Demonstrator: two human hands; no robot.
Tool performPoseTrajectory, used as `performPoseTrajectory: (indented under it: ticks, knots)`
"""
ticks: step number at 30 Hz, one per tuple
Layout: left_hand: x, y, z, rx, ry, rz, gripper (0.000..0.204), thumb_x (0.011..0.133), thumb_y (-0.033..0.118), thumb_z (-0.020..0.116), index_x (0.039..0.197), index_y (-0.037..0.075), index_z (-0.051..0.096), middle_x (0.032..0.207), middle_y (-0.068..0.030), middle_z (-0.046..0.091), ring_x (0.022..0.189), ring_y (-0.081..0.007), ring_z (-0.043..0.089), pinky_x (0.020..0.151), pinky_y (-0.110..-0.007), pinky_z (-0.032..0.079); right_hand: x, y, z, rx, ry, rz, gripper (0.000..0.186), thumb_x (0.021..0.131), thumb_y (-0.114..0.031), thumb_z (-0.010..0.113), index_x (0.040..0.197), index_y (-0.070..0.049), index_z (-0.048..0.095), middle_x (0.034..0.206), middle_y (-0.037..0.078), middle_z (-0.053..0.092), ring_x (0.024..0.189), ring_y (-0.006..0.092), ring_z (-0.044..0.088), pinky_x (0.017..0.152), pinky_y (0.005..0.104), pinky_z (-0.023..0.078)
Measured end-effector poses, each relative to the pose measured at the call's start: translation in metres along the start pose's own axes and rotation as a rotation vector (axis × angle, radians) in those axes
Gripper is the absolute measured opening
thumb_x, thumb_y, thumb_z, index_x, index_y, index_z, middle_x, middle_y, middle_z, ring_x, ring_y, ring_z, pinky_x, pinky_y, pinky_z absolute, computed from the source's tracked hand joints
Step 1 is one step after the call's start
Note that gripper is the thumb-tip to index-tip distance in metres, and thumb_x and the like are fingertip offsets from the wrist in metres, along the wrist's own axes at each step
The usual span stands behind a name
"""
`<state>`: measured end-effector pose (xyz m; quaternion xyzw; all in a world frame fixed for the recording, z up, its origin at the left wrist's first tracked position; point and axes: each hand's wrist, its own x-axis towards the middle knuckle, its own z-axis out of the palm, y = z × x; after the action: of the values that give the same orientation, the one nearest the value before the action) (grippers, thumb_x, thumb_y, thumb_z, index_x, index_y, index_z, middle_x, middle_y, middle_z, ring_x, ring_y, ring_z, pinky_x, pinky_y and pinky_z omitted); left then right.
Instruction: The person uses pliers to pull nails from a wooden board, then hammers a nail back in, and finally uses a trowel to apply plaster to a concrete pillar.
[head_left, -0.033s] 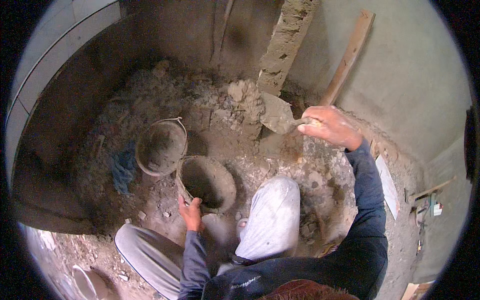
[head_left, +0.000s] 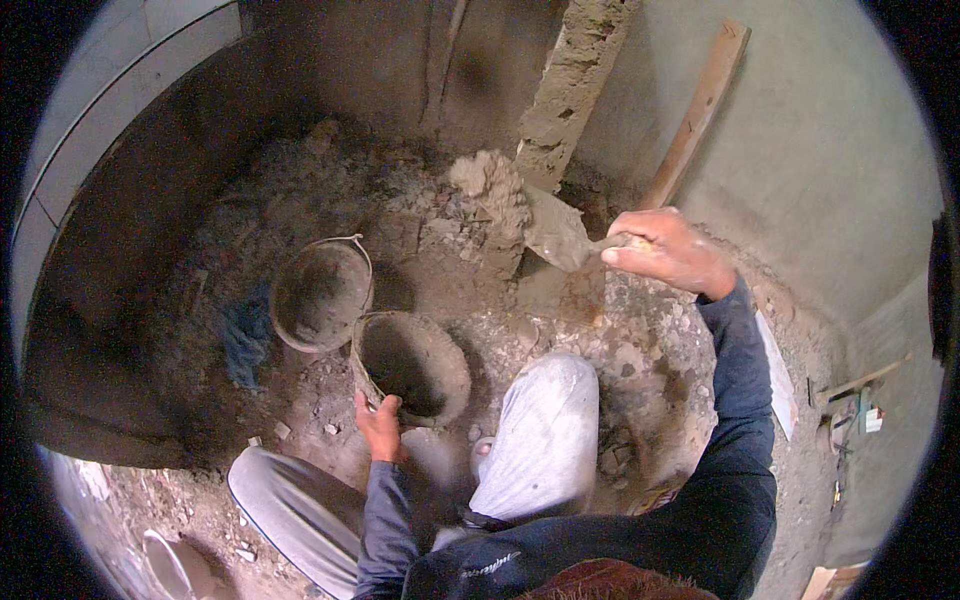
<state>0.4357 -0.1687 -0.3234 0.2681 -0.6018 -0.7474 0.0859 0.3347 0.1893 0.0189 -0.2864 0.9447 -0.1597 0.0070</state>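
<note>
Wrapped round a trowel (head_left: 557,230), the right hand (head_left: 676,250) has edged slightly rightward, a mortar lump (head_left: 492,188) left of it at the trowel's tip; from afar I judge the step unchanged. Lower left, the left hand (head_left: 381,426) clasps a bucket (head_left: 452,368) by its rim.

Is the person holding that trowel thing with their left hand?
No, the right hand grips the trowel, while the left hand holds a bucket.

The person's right hand (head_left: 672,252) has shifted slightly rightward, carrying the trowel (head_left: 558,230) with it. The clump of wet mortar (head_left: 490,183) at its tip now reaches slightly farther up and left, though blur makes its edge uncertain.
</note>
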Motion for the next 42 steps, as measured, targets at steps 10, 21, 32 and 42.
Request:
performPoseTrajectory:
  ticks: [10, 21, 32, 42]
  knots:
    - [0.022, -0.028, -0.006, 0.060, 0.014, 0.116, 0.060, 0.076, 0.002, 0.066, 0.131, -0.012, 0.046, 0.103, -0.0083, 0.061, 0.086, -0.0163, 0.056, 0.075, -0.028, 0.047, 0.024, 0.031, -0.142, 0.506, 0.214, 0.424, 0.029, 0.095, -0.032, 0.063, 0.097, -0.004, 0.060, 0.060, -0.002, 0.055, 0.039, 0.0022, 0.047, 0.031, 0.0166, 0.039]
    - [0.017, -0.028, -0.021, 0.051, 0.083, -0.030, 0.070, 0.077, 0.004, 0.067, 0.137, -0.017, 0.037, 0.113, -0.0125, 0.059, 0.095, -0.0195, 0.055, 0.085, -0.029, 0.046, 0.017, -0.039, -0.132, -0.008, 0.384, 0.414, 0.038, 0.097, -0.044, 0.056, 0.114, -0.010, 0.057, 0.071, -0.003, 0.046, 0.061, 0.0059, 0.049, 0.048, 0.0267, 0.045]
    - [0.010, -0.001, -0.007, 0.033, -0.003, -0.093, 0.078, 0.074, 0.007, 0.065, 0.142, -0.017, 0.033, 0.115, -0.0126, 0.058, 0.095, -0.0192, 0.054, 0.087, -0.031, 0.045, 0.072, 0.053, -0.100, -1.379, 0.465, 0.035, 0.013, 0.095, -0.024, 0.052, 0.102, -0.013, 0.049, 0.078, 0.010, 0.057, 0.063, 0.0309, 0.066, 0.052, 0.0437, 0.052]
    - [0.003, 0.018, -0.007, 0.193, 0.065, -0.011, 0.069, 0.074, 0.008, 0.065, 0.134, -0.016, 0.042, 0.120, -0.0170, 0.060, 0.105, -0.0233, 0.056, 0.095, -0.030, 0.043, 0.097, 0.027, -0.207, -1.345, 0.564, 0.175, 0.029, 0.099, -0.041, 0.050, 0.107, -0.013, 0.055, 0.086, 0.018, 0.068, 0.082, 0.0407, 0.066, 0.065, 0.0544, 0.051]
